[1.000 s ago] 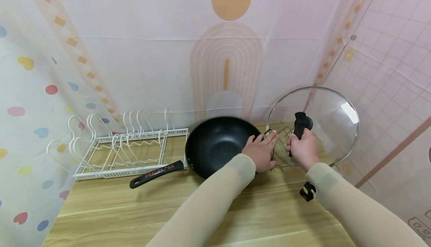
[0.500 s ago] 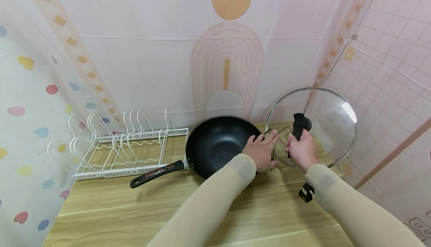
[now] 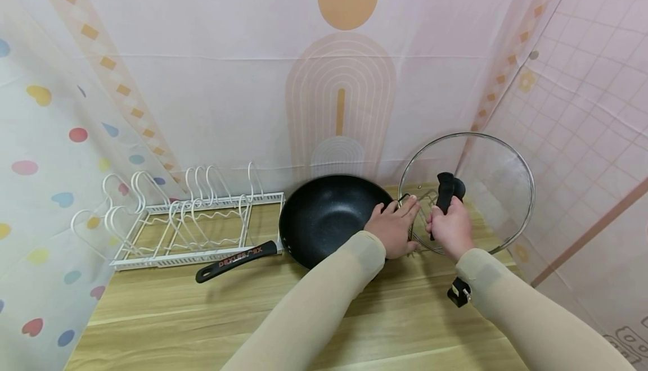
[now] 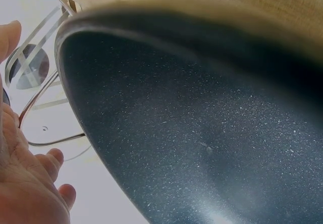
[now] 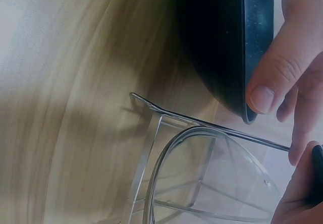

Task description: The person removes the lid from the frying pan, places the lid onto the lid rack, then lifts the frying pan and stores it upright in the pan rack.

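Note:
My right hand [image 3: 452,227] grips the upright black handle [image 3: 445,187] of a round glass pan lid [image 3: 498,191] with a metal rim. The lid stands tilted at the right, its lower edge within a metal wire rack [image 5: 143,163] in the right wrist view. My left hand [image 3: 392,230] lies with fingers extended at the rack's front wire, over the right rim of a black wok [image 3: 329,213]. In the right wrist view, the left thumb [image 5: 265,95] overlaps the wok's rim. Part of the rack is hidden behind the left hand and the lid.
The wok's long black handle [image 3: 238,261] points left over the wooden table [image 3: 167,315]. A white wire dish rack [image 3: 174,258] stands left of the wok against the back. Patterned cloth [image 3: 233,95] hangs behind and at both sides.
My right hand and the lid have shifted slightly left and downward in the head view. The left hand and the wok have stayed in place.

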Tool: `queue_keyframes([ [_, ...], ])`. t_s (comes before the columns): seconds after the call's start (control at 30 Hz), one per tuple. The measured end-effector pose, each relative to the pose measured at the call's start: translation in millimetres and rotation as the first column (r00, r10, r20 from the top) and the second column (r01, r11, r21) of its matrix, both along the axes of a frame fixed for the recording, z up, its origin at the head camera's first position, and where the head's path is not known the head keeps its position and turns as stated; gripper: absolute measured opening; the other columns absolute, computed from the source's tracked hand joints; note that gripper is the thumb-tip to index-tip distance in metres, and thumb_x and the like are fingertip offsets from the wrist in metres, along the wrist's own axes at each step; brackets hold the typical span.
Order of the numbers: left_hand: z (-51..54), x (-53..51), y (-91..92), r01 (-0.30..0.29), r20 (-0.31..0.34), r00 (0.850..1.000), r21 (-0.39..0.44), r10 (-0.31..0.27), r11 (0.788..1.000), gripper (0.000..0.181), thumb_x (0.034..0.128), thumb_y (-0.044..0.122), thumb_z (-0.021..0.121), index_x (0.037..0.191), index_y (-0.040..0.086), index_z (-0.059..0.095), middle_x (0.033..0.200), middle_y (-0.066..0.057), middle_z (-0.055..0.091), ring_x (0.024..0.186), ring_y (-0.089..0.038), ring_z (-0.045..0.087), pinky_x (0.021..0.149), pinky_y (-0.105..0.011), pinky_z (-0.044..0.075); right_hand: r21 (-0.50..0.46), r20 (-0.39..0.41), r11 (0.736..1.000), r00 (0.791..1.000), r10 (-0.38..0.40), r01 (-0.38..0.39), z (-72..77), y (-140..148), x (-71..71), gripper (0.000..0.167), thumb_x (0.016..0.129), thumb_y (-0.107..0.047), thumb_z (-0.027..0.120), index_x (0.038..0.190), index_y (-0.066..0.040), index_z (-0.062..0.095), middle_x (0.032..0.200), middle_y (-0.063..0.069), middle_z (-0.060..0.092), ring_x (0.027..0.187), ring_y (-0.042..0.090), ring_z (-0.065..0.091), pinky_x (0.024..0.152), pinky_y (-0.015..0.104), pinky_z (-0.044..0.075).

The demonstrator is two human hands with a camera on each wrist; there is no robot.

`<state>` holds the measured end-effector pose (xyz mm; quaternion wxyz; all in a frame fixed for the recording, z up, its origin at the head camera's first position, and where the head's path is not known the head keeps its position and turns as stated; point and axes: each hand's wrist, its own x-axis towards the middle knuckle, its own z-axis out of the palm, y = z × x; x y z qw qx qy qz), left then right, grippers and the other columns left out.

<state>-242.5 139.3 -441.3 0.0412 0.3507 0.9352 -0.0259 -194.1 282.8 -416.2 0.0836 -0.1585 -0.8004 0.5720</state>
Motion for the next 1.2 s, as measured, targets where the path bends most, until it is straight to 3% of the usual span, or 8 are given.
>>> queue_keyframes([
  [0.27,-1.4,0.4,0.4,-0.01,0.019,1.0,-0.004,0.01,1.0,0.097,0.0978,0.071,0.056,0.17,0.034,0.003,0.177,0.016,-0.005,0.163,-0.021,0.023,0.131,-0.049,0.023,-0.027,0.01,1.0,1.0,0.014,-0.014,-0.7,-3,1.4,0.056,0.112,-0.012,0.04,0.161,0.004,0.019,0.084,0.007,0.06,0.062,0.011,0.059,0.058,0.03,0.056],
  [0.43,-1.9,0.0,-0.5,-0.007,0.015,1.0,0.005,0.007,1.0,0.097,0.0977,0.071,0.056,0.17,0.034,0.004,0.177,0.016,-0.005,0.163,-0.022,0.023,0.131,-0.049,0.023,-0.005,0.056,1.0,0.998,0.023,-0.023,-0.8,-3,0.7,0.074,0.113,-0.015,0.038,0.166,0.002,-0.01,0.083,0.005,0.062,0.063,0.009,0.059,0.06,0.029,0.056],
  [0.53,-2.1,-0.6,-0.8,-0.005,0.012,1.0,0.007,0.005,1.0,0.097,0.0979,0.071,0.056,0.17,0.034,0.004,0.177,0.015,-0.005,0.163,-0.022,0.024,0.131,-0.049,0.024,0.0,0.08,0.999,0.996,0.032,-0.032,-0.4,-3,-0.3,0.076,0.113,-0.017,0.038,0.165,0.001,-0.015,0.085,0.005,0.063,0.063,0.009,0.059,0.06,0.029,0.057],
  [0.67,-2.2,-1.1,-1.4,-0.004,0.012,1.0,0.008,0.004,1.0,0.096,0.0978,0.071,0.056,0.17,0.034,0.004,0.177,0.015,-0.005,0.163,-0.022,0.024,0.131,-0.049,0.024,-0.035,0.074,0.998,0.996,0.051,-0.048,0.7,-3,-1.6,0.074,0.113,-0.018,0.036,0.166,-0.001,-0.012,0.089,0.009,0.061,0.064,0.011,0.059,0.062,0.033,0.059],
  [0.83,-1.6,-0.4,-1.9,-0.006,0.013,1.0,-0.001,0.006,1.0,0.096,0.0982,0.071,0.055,0.17,0.034,0.004,0.177,0.015,-0.005,0.163,-0.021,0.024,0.131,-0.049,0.024,-0.014,0.098,0.996,0.992,0.085,-0.084,1.2,-4,-3.4,0.06,0.114,-0.018,0.035,0.164,-0.001,0.007,0.088,0.008,0.06,0.066,0.014,0.06,0.062,0.033,0.058],
  [0.97,1.5,2.3,-2.5,-0.008,0.011,1.0,-0.004,0.008,1.0,0.094,0.0992,0.07,0.054,0.17,0.033,0.005,0.177,0.016,-0.005,0.163,-0.02,0.023,0.131,-0.049,0.024,-0.027,0.111,0.995,0.989,0.101,-0.099,1.7,-6,-5.8,0.065,0.114,-0.018,0.033,0.166,-0.002,-0.002,0.088,0.009,0.06,0.067,0.016,0.061,0.063,0.034,0.058],
  [1.2,5.1,7.2,-5.0,-0.005,-0.001,1.0,0.011,0.005,1.0,0.091,0.1,0.068,0.054,0.171,0.032,0.009,0.177,0.015,-0.002,0.162,-0.021,0.027,0.13,-0.048,0.025,0.027,0.115,0.994,0.988,0.1,-0.104,1.5,-8,-12.3,0.043,0.113,-0.017,0.033,0.149,0.003,0.024,0.085,0.009,0.061,0.064,0.016,0.062,0.06,0.032,0.056],
])
